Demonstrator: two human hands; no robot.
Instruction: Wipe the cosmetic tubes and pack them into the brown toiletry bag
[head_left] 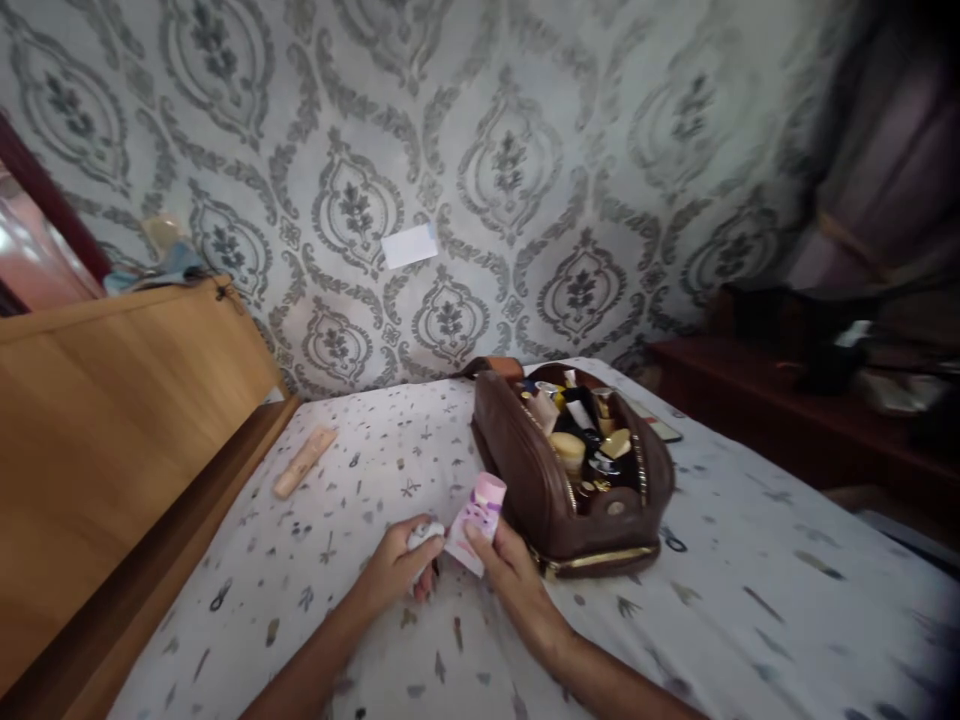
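My right hand is closed around a pink and white tube with purple print, its pink end pointing up and away. Close beside it, my left hand grips a crumpled white cloth or tissue, which nearly touches the tube's lower end. Just beyond my right hand stands a brown leather toiletry bag, unzipped at the top. Inside lie several small cosmetic items, among them a round yellowish container. A peach-coloured tube lies on the sheet to the left.
A white sheet with small printed motifs covers the bed. A wooden bed board rises at the left. Behind is a patterned wall with a white card on it. Dark furniture stands at the right, with a flat object behind the bag.
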